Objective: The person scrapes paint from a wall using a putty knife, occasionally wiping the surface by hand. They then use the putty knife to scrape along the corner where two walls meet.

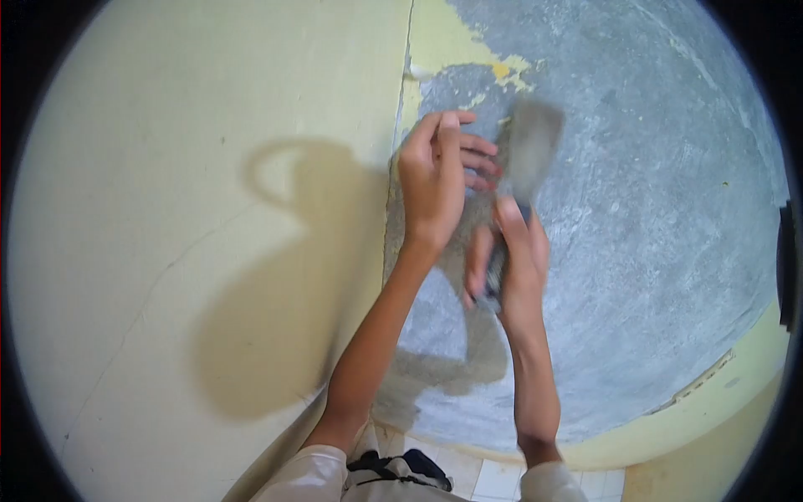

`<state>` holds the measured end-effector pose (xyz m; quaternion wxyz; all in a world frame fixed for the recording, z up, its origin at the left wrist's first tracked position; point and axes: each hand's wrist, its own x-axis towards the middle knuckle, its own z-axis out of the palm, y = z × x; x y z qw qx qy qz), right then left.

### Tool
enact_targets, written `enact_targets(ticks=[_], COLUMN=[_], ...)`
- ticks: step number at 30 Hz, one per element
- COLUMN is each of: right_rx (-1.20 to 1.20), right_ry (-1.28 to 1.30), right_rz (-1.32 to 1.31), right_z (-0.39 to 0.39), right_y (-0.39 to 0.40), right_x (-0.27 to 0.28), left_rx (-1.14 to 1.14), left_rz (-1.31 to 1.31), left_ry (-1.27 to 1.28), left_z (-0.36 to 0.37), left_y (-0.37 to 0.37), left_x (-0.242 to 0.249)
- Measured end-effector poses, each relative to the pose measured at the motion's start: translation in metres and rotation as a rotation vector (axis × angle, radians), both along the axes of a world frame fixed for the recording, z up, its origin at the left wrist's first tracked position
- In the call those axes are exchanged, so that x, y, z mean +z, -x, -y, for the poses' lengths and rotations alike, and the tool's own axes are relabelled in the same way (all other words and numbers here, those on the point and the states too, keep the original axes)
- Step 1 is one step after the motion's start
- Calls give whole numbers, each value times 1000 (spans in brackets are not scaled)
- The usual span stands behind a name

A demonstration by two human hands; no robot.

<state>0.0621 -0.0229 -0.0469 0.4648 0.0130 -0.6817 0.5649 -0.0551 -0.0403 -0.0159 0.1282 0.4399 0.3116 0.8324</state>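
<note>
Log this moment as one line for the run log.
right hand: grips blurred grey flat-bladed scraper | left hand: on bare grey wall patch, beside blade | yellow painted wall: left of the patch

Hands [473,217] on scraper [525,159] — bare grey wall [652,217]

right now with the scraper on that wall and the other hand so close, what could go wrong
1. The left hand rests on the wall right beside the scraper blade; a slip could catch those fingers.
2. The blade is blurred, so it is moving fast; held in the right hand, it could skid off the bare grey patch.
3. The edge of the yellow paint is ragged; loose flakes could fly toward the face.
</note>
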Motion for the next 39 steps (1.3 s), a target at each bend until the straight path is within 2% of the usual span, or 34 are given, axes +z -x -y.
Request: enact_targets(ticks=[1,3,4,5,7,8,10,11,13,14,15,16,17,19,20,22,23,25,29,31,32,34,39], right_rx=[60,155,157,153,114,149,199,212,259,249,240,252,259,250,214,226,227,249,295,333,374,454,440], right_ry=[91,227,258,265,304,379,509,562,594,531,463,496,492,328,310,280,257,290,240,215,211,171,104], right_rz=[-7,-22,40,123,285,342,430,462,500,521,543,562,571,570,632,626,610,619,629,631,675,720,772], right_z=[-2,0,0,3,20,26,37,41,37,30,24,17,9,-9,-17,-27,-30,-31,-18,-7,-2,3,2], right_y=[-18,-56,-73,-88,-110,-121,-138,-145,-161,-168,-173,-179,-184,-191,-192,-193,-193,-192,-189,-186,-186,-184,-197], right_x=[-17,-69,-104,-133,-170,-186,-216,-228,-237,-241,-237,-230,-225,-218,-215,-209,-209,-212,-227,-229,-229,-222,-212], left_rx=[11,787,1045,1058,1503,1511,1334,1341,1234,1244,1145,1044,1054,801,815,1032,1046,1262,1272,1278,1278,1437,1347], left_rz=[-22,-346,-490,-503,-634,-647,-621,-638,-569,-566,-529,-489,-483,-555,-552,-620,-622,-759,-857,-625,-622,-710,-728], left_ry=[-9,-254,-306,-307,-248,-225,-149,-135,-105,-102,-101,-96,-93,-106,-106,-13,-8,63,178,179,189,253,351], left_z=[-1,-9,-10,-15,-25,-24,-17,-15,-11,-14,-15,-15,-15,-12,-6,7,7,4,-4,-4,-5,-4,5], left_y=[-1,5,13,18,23,23,24,25,23,20,18,14,6,-15,-18,-20,-18,-8,6,2,-3,-18,-4], left_x=[-2,-6,2,11,18,17,18,19,17,15,13,10,4,-7,-10,-17,-19,-25,-35,-33,-33,-27,-16])
